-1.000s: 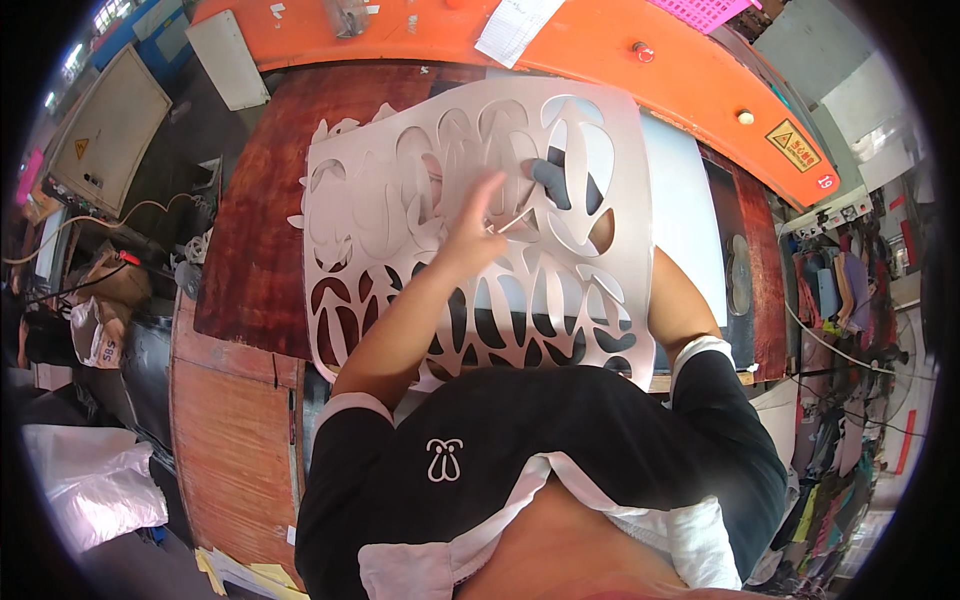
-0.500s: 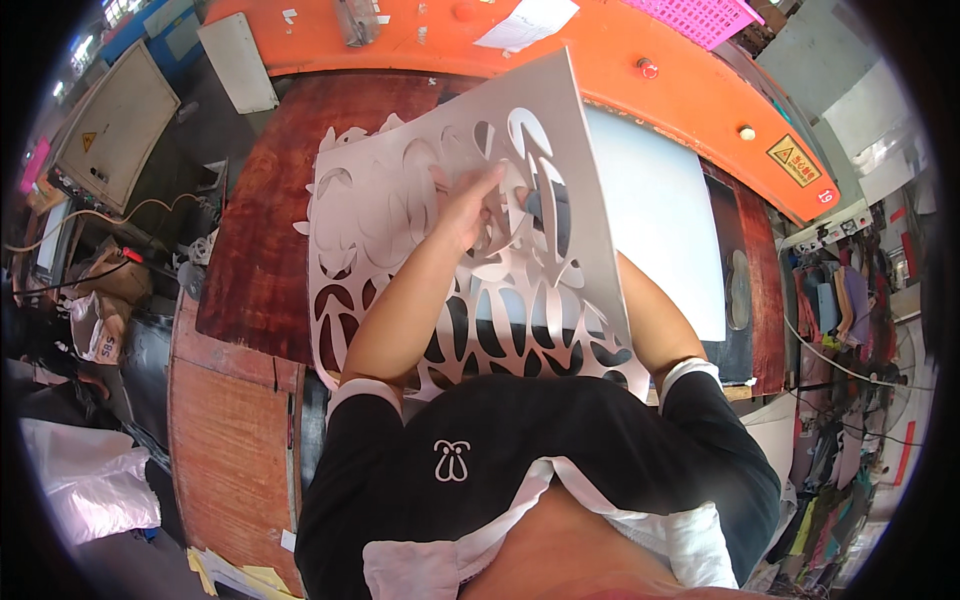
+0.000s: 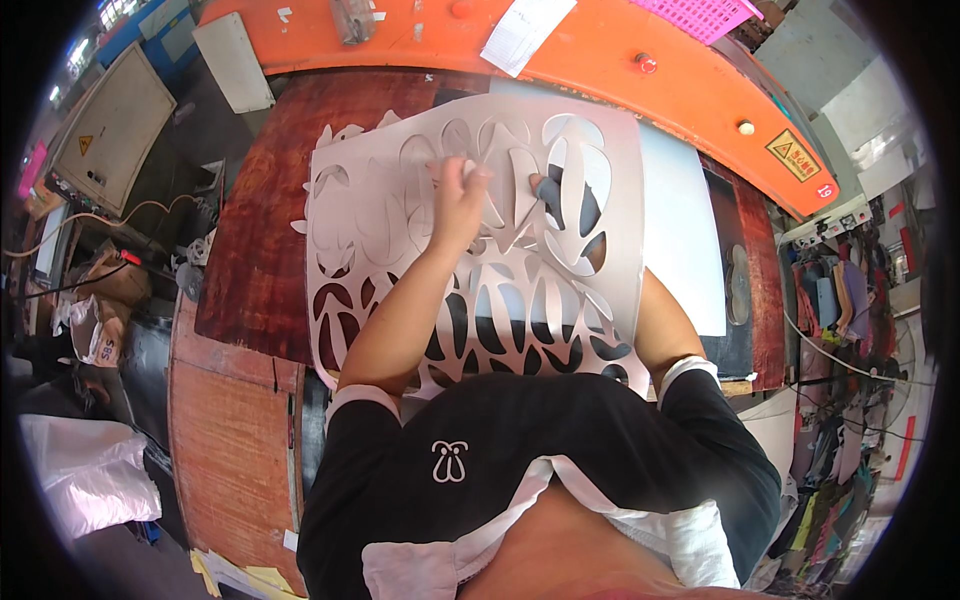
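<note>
A pale pinkish-grey sheet point(image 3: 625, 150) with rows of long curved cut-outs leans up in front of me. My left hand point(image 3: 460, 205) is on its near face, fingers curled and closed by a loose insole-like cut piece point(image 3: 493, 208); whatever is in the fingers is too unclear to name. My right hand point(image 3: 548, 192), in a dark grey glove, is behind the sheet. Its fingertips show through an opening, beside a narrow tilted piece point(image 3: 523, 178), and the rest is mostly hidden. On the sheet's left half, cut shapes still sit in their outlines.
Under the sheet are a dark red worktop point(image 3: 255, 220) and a whitish board point(image 3: 685, 230). An orange machine beam point(image 3: 600, 50) with a red button point(image 3: 645, 64) spans the far side. A wooden cabinet point(image 3: 235, 440) stands left; several hanging pieces point(image 3: 835, 290) are at right.
The sheet's right side has tilted away and lowered, showing more of its face. My left hand has gone from extended to curled fingers. The paper on the beam has swung.
</note>
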Motion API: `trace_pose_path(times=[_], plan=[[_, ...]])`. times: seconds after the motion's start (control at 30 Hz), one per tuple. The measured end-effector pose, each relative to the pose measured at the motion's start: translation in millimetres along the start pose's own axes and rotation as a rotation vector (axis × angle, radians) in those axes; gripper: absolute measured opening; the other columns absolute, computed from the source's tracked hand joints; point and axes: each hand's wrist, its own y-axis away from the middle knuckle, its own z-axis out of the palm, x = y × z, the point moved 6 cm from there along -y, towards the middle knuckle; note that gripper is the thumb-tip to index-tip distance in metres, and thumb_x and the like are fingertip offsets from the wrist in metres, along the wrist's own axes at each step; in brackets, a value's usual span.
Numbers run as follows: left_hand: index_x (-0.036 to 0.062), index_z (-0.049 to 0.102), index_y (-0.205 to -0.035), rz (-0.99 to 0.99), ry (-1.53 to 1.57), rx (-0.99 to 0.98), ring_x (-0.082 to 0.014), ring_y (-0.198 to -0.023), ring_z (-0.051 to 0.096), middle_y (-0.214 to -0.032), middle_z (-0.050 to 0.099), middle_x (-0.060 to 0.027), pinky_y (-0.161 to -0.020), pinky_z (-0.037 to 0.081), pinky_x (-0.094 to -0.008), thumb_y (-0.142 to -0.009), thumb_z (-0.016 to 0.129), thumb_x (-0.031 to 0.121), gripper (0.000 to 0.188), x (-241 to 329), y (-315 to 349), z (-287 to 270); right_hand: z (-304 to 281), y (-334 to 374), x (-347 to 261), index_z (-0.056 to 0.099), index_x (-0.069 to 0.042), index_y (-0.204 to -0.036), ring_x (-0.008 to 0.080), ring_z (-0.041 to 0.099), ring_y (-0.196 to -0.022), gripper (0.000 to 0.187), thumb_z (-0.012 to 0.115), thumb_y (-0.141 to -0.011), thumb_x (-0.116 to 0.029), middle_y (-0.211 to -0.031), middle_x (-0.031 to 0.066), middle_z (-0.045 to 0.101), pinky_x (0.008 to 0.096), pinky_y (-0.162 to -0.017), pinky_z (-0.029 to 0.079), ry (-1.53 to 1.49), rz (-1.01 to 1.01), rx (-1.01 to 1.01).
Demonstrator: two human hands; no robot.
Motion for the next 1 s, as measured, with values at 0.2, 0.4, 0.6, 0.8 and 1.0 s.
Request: trace_pose_path(times=[0.2, 0.4, 0.6, 0.8, 1.0], plan=[[0.0017, 0.048, -0.101, -0.157, 0.091, -0.148, -0.0104, -0.074, 0.055, -0.085, 0.058, -0.0053, -0.064, 0.046, -0.0265, -0.082, 0.069, 0.026, 0.037, 6.9, 14.0, 28.5, 6.1, -3.2, 7.5, 0.053, -0.006, -0.076, 0.0112, 0.043, -0.066, 0.023, 0.060, -0.088, -0.024, -0.070, 0.0005, 0.047, 0.0277, -0.056, 0.036, -0.068, -0.143, -0.091], [0.0055, 0.051, -0.094, -0.074, 0.208, 0.151, -0.0087, -0.070, 0.054, -0.080, 0.057, -0.0030, -0.060, 0.045, -0.0235, -0.084, 0.066, 0.017, 0.021, 8.8, -2.5, 2.1, 12.0, -4.2, 4.8, 0.055, -0.004, -0.084, 0.0122, 0.048, -0.073, 0.020, 0.059, -0.089, -0.024, -0.077, 0.0024, 0.052, 0.0273, -0.059, 0.040, -0.060, -0.248, -0.137], [0.0044, 0.052, -0.092, 0.062, 0.425, 0.322, -0.0110, -0.067, 0.053, -0.078, 0.056, -0.0021, -0.060, 0.045, -0.0277, -0.085, 0.063, 0.019, 0.020, 37.3, -38.9, -70.5, 9.2, 1.7, 6.7, 0.054, -0.003, -0.100, 0.0206, 0.056, -0.100, 0.024, 0.057, -0.090, -0.025, -0.111, 0.0120, 0.056, 0.0320, -0.077, 0.051, -0.252, -0.170, -0.114], [0.0026, 0.054, -0.098, -0.095, -0.031, -0.204, -0.0099, -0.079, 0.052, -0.086, 0.057, -0.0032, -0.071, 0.043, -0.0248, -0.082, 0.063, 0.026, 0.029, 30.4, -55.5, -17.9, 12.4, 6.2, 6.9, 0.052, -0.002, -0.105, 0.0214, 0.057, -0.101, 0.030, 0.057, -0.090, -0.027, -0.113, 0.0129, 0.056, 0.0318, -0.077, 0.052, -0.395, -0.137, -0.223], [0.0027, 0.056, -0.099, 0.043, -0.222, -0.158, -0.0102, -0.083, 0.053, -0.087, 0.058, -0.0020, -0.077, 0.042, -0.0264, -0.080, 0.067, 0.027, 0.033, 47.6, -43.5, -19.1, 22.4, 1.0, 12.9, 0.049, -0.001, -0.111, 0.0222, 0.057, -0.103, 0.036, 0.057, -0.089, -0.029, -0.115, 0.0139, 0.055, 0.0316, -0.078, 0.052, -0.460, -0.096, -0.275]])
